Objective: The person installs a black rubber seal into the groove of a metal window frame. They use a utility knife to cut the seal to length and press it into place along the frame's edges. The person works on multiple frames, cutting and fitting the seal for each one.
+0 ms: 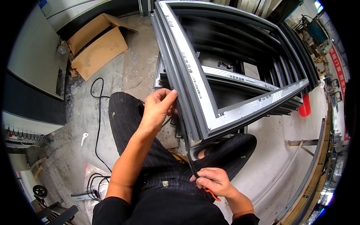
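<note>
A stack of dark grey window frames [189, 69] with white protective film lies in front of me, its near corner pointing at my lap. Along the left outer side of the top frame runs a thin black sealing strip [190, 161], which hangs free past the corner. My left hand [159, 107] is closed on the strip, thumb and fingertips pressed against the frame's side. Below the corner, my right hand [215, 182] grips the strip's loose stretch. A thin orange-red piece [213, 195] sticks out under that hand; its kind is hidden.
An open cardboard box [99, 48] stands on the floor at the far left. A black cable [98, 131] winds down to a plastic bag [90, 172] at my left. A red bucket-like container [305, 105] is right of the stack. Long profiles [315, 180] line the right edge.
</note>
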Demonstrator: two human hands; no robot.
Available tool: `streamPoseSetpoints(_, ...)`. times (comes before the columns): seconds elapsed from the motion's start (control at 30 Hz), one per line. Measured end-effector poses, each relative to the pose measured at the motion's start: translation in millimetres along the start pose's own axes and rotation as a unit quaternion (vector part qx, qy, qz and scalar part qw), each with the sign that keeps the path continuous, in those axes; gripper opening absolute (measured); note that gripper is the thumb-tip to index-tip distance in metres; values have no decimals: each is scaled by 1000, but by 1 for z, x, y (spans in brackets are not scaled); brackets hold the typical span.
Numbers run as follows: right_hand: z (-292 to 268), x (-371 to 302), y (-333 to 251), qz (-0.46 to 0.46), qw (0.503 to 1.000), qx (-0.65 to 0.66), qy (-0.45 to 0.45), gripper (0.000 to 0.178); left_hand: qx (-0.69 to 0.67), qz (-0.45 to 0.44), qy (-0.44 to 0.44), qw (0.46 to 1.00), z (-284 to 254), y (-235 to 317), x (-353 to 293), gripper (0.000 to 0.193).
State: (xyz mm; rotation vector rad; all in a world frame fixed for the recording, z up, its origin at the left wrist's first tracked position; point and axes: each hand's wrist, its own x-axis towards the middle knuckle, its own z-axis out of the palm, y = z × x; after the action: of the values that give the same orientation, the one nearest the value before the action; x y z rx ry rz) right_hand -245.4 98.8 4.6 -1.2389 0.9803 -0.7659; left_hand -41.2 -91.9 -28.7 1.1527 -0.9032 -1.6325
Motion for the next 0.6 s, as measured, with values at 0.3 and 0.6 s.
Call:
streamPoseSetpoints(0.3, -18, -2, 3, 27, 996, 83, 5, 21, 15, -39, -94, 995, -10, -2, -9, 30)
streamPoseSetpoints(0.6, -20, -1, 9, 45, 998, 44, 9, 21, 34, -60, -141, 988, -9, -3, -23, 35)
